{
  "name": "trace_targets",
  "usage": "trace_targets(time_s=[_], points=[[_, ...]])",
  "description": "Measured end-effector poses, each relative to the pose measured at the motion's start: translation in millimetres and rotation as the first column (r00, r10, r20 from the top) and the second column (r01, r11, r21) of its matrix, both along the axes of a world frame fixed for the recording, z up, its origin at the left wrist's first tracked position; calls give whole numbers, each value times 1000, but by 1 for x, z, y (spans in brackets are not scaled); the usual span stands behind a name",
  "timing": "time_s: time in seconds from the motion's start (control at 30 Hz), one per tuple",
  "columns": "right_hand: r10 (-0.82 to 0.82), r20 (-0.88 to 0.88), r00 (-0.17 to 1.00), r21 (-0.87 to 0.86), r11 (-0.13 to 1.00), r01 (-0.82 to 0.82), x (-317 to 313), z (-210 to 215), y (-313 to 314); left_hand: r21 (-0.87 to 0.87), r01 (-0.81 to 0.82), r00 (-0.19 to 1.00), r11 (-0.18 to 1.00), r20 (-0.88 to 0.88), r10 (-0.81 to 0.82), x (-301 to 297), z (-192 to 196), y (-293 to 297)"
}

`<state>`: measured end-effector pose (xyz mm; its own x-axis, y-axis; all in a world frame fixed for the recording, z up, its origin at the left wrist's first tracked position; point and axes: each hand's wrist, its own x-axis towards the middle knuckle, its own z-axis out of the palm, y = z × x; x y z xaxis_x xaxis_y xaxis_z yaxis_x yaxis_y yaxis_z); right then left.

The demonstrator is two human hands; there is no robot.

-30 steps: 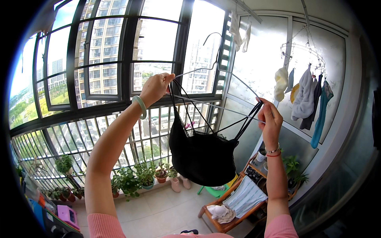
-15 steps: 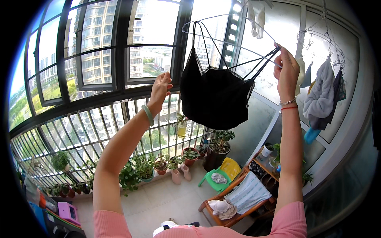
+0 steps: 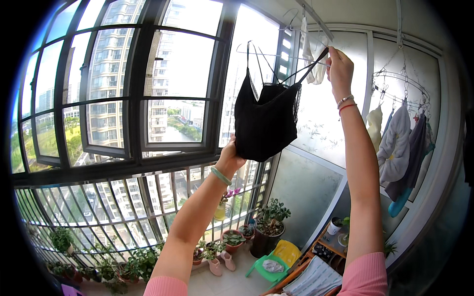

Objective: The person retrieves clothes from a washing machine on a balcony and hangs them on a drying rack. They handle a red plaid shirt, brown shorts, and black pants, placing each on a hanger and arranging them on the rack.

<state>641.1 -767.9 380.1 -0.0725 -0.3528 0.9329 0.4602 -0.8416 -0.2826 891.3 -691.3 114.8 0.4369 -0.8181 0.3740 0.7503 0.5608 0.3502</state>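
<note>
A black camisole top (image 3: 266,121) with thin straps and lace edging hangs on a thin wire hanger (image 3: 269,55), held up in front of me. My right hand (image 3: 340,70) is raised, its fingers pinched on the straps and the hanger's right end. At the top's lower left edge is my left hand (image 3: 231,155), closed on the fabric; the cloth hides part of its fingers. On the left, the straps loop over the hanger's other end.
Overhead runs a drying rail (image 3: 316,20) with pale socks (image 3: 307,52) hanging nearby. A round clip hanger (image 3: 402,81) at right carries a grey fluffy cloth (image 3: 395,143) and other laundry. Barred windows (image 3: 177,123) line the left. Below stand potted plants (image 3: 271,219), pink shoes (image 3: 227,260) and a green-yellow child's chair (image 3: 269,269).
My left hand has moved from beside the top onto its lower left edge. The right hand has shifted slightly left with the straps and hanger. My view has tilted up.
</note>
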Motion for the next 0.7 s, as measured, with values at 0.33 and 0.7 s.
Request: trace_targets(time_s=[0.33,0.7], points=[[-391,273,879,-228,861,454,69,132,-66,118,-163,976,980,167,142,5,62,-6],[-470,293,833,-215,816,536,119,205,-92,114,-334,866,936,430,256,53,73,-28]])
